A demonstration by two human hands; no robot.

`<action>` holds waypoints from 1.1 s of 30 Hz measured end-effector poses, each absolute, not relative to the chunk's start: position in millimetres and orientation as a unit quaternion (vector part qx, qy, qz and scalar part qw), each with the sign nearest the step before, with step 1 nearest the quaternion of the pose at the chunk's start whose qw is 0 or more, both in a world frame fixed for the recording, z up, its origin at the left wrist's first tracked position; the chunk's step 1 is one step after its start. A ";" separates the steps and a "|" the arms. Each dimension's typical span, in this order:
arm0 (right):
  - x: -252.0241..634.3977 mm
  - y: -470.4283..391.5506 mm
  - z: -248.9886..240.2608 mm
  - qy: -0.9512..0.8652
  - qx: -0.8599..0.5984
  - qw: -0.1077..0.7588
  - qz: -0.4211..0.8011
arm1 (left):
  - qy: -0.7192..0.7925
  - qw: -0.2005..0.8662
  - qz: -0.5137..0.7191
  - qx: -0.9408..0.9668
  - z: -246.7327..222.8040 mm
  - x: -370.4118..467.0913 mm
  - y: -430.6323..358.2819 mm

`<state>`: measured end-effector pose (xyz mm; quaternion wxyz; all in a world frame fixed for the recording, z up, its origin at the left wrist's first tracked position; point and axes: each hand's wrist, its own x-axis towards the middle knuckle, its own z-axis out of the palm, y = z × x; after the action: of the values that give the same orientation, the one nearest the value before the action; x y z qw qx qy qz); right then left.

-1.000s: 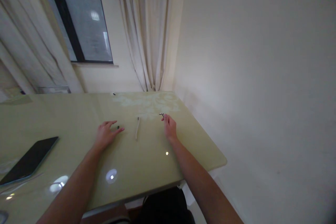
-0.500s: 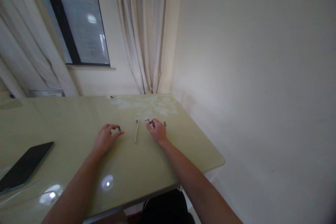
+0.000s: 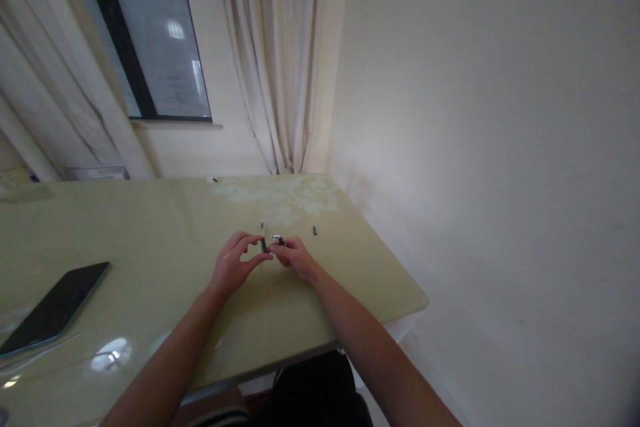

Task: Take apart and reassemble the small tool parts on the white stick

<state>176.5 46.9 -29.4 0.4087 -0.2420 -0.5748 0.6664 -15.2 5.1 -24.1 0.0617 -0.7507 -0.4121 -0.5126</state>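
My left hand [image 3: 235, 265] pinches a small dark green piece [image 3: 263, 245] upright between thumb and fingers. Close beside it, my right hand [image 3: 296, 257] is closed on a small black-and-silver object [image 3: 279, 239] whose kind is too small to tell. The two held pieces are near each other above the table; whether they touch cannot be made out. Partly hidden behind the left fingers lies a thin white stick with a dark tip [image 3: 263, 225]. Another small dark green piece [image 3: 315, 231] rests to the right of my right hand.
A dark tablet [image 3: 60, 303] lies on the glossy pale green table [image 3: 150, 233] at the left. A tiny black item [image 3: 215, 180] is at the table's far edge. Beyond are curtains [image 3: 270, 67] and a window; a bare wall [image 3: 475, 147] runs along the right.
My left hand has moved right with the dark green piece and now meets my right hand. My right hand has shifted slightly left and nearer, keeping hold of the black-and-silver object.
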 end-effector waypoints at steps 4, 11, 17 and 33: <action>178.4 48.3 -30.2 -0.585 -0.236 0.405 0.662 | -0.394 0.051 -0.505 -0.766 -27.5 -9.8 6.5; 180.0 50.0 -30.6 -0.576 -0.220 0.386 0.686 | -0.392 0.031 -0.489 -0.779 -32.1 -5.4 7.6; 181.3 50.7 -28.7 -0.539 -0.226 0.398 0.707 | -0.406 0.015 -0.487 -0.773 -30.0 -4.8 6.0; 182.2 52.0 -34.4 -0.504 -0.194 0.370 0.756 | -0.399 0.005 -0.482 -0.780 -33.5 3.8 3.2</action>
<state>182.2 52.0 -34.4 0.3702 -0.1935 -0.5040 0.7560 3.8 3.2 -33.5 0.0051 -0.7802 -0.3985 -0.4821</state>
